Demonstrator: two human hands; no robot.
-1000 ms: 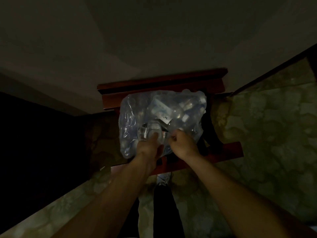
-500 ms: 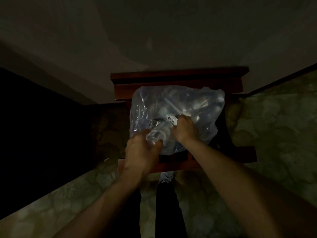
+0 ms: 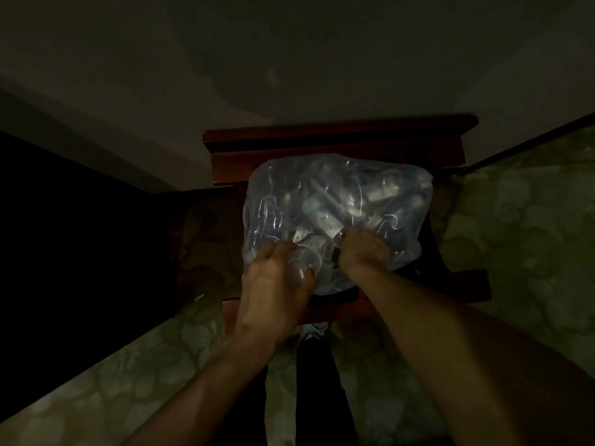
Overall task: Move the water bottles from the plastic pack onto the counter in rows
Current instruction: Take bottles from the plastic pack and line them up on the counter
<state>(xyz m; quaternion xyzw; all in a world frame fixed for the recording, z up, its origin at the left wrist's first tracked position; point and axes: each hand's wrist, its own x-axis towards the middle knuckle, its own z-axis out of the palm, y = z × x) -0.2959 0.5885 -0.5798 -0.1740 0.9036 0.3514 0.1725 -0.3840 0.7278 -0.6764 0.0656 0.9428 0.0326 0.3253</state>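
A clear plastic pack (image 3: 335, 201) full of water bottles lies on a dark red wooden chair (image 3: 335, 146) in a dim room. My left hand (image 3: 273, 284) grips a clear water bottle (image 3: 306, 257) at the pack's near opening, its end pointing toward me. To its right, my right hand (image 3: 362, 252) pinches the torn plastic at the opening's edge. Several other bottles show faintly through the film; their number is unclear.
The chair stands against a pale wall (image 3: 289, 59). A patterned greenish floor (image 3: 515, 220) spreads to the right and below. At the left lies a black unlit area (image 3: 64, 252). My dark trouser legs (image 3: 312, 391) are at the bottom centre.
My left hand has closed round a bottle and drawn it toward me out of the pack's opening. My right hand shifted up and right on the plastic.
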